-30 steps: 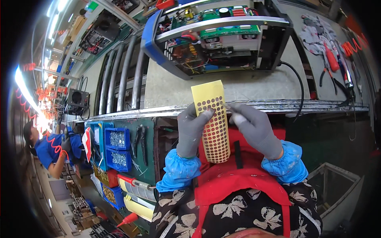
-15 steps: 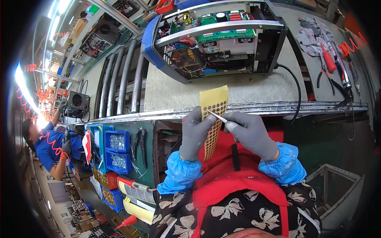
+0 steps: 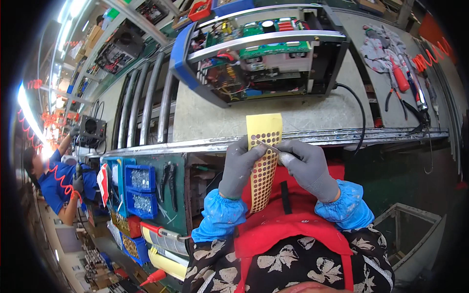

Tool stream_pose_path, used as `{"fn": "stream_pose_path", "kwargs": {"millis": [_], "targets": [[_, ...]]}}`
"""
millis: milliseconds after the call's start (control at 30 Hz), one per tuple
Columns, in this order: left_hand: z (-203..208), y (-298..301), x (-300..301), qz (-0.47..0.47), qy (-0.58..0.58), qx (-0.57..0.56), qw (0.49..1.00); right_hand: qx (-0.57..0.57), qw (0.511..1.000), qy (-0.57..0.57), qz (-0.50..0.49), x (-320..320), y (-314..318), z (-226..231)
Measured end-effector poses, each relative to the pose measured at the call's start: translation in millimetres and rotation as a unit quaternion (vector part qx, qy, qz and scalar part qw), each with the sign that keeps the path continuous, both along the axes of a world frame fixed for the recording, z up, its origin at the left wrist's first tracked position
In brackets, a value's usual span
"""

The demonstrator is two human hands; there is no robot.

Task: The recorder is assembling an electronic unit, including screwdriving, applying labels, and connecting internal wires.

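Observation:
My left hand (image 3: pixel 238 167), in a grey glove, grips a long yellow sheet (image 3: pixel 264 122) by its left edge. Rows of small round dark dots cover the sheet, apart from a bare strip at its top. My gloved right hand (image 3: pixel 309 171) pinches a slim, pointed, light-coloured tool (image 3: pixel 268 146). Its tip lies over the dots near the sheet's upper part; whether it touches them I cannot tell. Beyond my hands, an open-sided machine (image 3: pixel 264 53) with a blue front panel, green circuit boards and wiring sits on the bench (image 3: pixel 215 117).
Metal rollers (image 3: pixel 151 102) lie left of the machine. Blue bins (image 3: pixel 141 178) of small hardware stand at left, beside black-handled tools (image 3: pixel 169 185). Pliers (image 3: pixel 398 100), a red-handled tool (image 3: pixel 400 75) and rags are at right. A black cable (image 3: pixel 360 110) hangs over the bench edge. A co-worker in blue (image 3: pixel 71 188) is at far left.
The yellow sheet has turned to face me more fully and sits slightly lower. The pointed tool lies flatter across it, with its tip farther left. The whole view has shifted a little.

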State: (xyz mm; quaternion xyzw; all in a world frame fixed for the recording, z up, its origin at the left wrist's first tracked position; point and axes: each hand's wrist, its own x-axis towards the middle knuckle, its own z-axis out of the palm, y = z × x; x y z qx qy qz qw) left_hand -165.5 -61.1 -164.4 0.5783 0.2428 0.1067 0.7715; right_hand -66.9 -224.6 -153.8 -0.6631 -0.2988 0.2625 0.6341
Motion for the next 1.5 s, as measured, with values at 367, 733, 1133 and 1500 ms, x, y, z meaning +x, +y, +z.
{"fn": "stream_pose_path", "kwargs": {"millis": [367, 733, 1133, 1500], "targets": [[-21.9, -6.1, 44.5, -0.195, -0.024, 0.553, 0.81, -0.227, 0.934, -0.203, -0.185, 131.0, -41.4, -4.8], [-24.9, -24.8, 111.1, -0.205, 0.003, 0.624, 0.754, -0.368, 0.875, -0.296, -0.107, 181.2, -17.7, -7.8], [-32.8, -21.7, 109.8, -0.21, 0.038, 0.591, 0.778, -0.489, 0.785, -0.377, -0.052, 165.5, 13.8, 9.3], [-23.3, -25.6, 91.1, -0.206, 0.044, 0.574, 0.791, -0.577, 0.633, -0.511, 0.074, 151.7, 17.9, 29.8]]}}
